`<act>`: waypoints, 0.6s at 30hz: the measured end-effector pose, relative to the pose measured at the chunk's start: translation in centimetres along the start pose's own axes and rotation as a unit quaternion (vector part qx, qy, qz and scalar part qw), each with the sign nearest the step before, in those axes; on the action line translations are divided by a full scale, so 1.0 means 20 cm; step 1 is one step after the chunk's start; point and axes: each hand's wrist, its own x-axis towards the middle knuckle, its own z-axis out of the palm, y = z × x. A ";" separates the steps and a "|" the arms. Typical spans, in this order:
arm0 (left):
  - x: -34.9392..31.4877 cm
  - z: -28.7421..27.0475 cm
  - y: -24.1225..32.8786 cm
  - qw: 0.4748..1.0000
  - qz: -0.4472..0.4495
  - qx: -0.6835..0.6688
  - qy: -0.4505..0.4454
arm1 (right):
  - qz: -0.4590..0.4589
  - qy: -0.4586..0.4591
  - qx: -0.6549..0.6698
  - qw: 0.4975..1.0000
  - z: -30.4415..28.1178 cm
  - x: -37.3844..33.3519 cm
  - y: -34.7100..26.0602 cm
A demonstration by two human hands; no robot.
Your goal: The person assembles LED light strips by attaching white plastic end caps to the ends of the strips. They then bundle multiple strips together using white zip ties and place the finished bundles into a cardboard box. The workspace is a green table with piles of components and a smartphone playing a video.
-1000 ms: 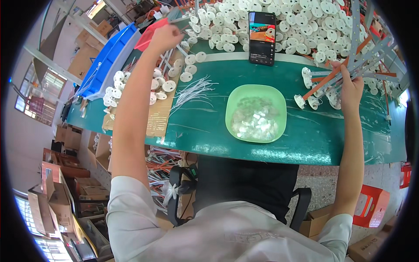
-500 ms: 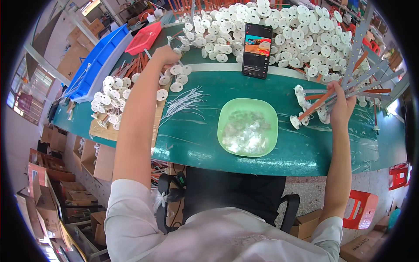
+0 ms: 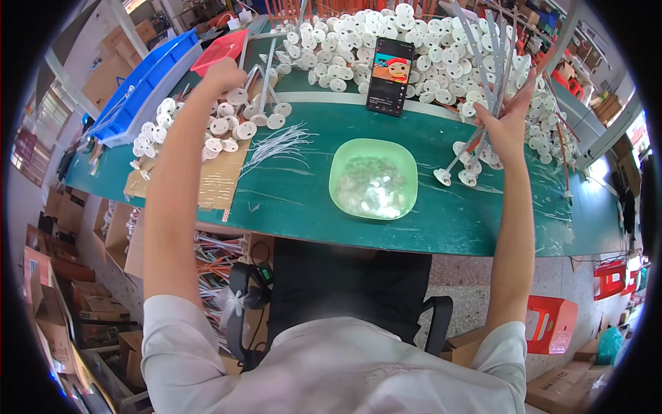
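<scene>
My right hand (image 3: 507, 127) is closed around a bundle of grey and orange strips (image 3: 493, 76) with white round ends. The ends hang over the right part of the table, and the strips' other ends fan upward. My left hand (image 3: 224, 76) is curled at the far left, just in front of a red tray (image 3: 224, 50). Its fingers are mostly hidden, so what it grips cannot be made out. White discs on strips (image 3: 219, 126) lie below and beside it, on a cardboard sheet (image 3: 222, 183). Grey strips (image 3: 267, 79) with disc ends lean just right of that hand.
A light green bowl (image 3: 340, 200) of small clear pieces stands mid-table. Behind it lie a phone (image 3: 387, 96) and a large heap of white discs (image 3: 441, 48). Thin white ties (image 3: 279, 146) lie left of the bowl. A blue bin (image 3: 148, 86) stands far left; red stools (image 3: 552, 324) are on the right.
My left hand has moved left, away from the grey strips, toward the red tray. My right hand has turned the bundle more upright and shifted it left. The whole view has shifted slightly.
</scene>
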 end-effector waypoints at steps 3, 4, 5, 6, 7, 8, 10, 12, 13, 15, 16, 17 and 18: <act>-0.15 -0.09 0.10 0.986 0.078 -0.129 0.065 | -0.036 0.005 -0.004 0.999 -0.01 0.01 0.01; -0.21 -0.10 0.13 0.974 0.107 -0.175 0.095 | -0.037 0.014 -0.007 0.999 0.00 0.02 0.01; -0.26 -0.08 0.21 0.954 0.125 -0.259 0.085 | -0.038 0.024 -0.011 0.999 0.02 0.02 -0.01; -0.33 -0.06 0.35 0.925 0.144 -0.343 0.073 | -0.046 0.032 -0.012 0.998 0.02 0.01 -0.02; -0.42 -0.02 0.51 0.902 0.161 -0.395 0.067 | -0.053 0.041 -0.015 0.998 0.01 0.00 -0.02; -0.50 0.02 0.66 0.876 0.177 -0.444 0.061 | -0.060 0.048 -0.016 0.997 0.01 0.00 -0.01; -0.62 0.12 0.94 0.786 0.210 -0.579 -0.053 | -0.104 0.055 -0.012 0.993 -0.01 -0.03 -0.03; -0.67 0.26 1.16 0.740 0.252 -0.613 -0.112 | -0.066 0.100 -0.018 0.993 0.03 -0.03 -0.04; -0.74 0.29 1.28 0.753 0.236 -0.597 -0.146 | -0.043 0.097 -0.011 0.994 0.00 -0.04 0.00; -0.83 0.43 1.50 0.748 0.278 -0.581 -0.158 | -0.026 0.105 -0.008 0.994 -0.03 -0.06 0.02; -0.85 0.50 1.59 0.747 0.289 -0.577 -0.159 | -0.040 0.104 0.017 0.994 -0.05 -0.06 0.03; -0.88 0.56 1.67 0.744 0.302 -0.573 -0.162 | -0.054 0.103 0.038 0.992 -0.07 -0.06 0.04; -0.91 0.59 1.73 0.732 0.300 -0.587 -0.173 | -0.066 0.105 0.061 0.990 -0.10 -0.07 0.06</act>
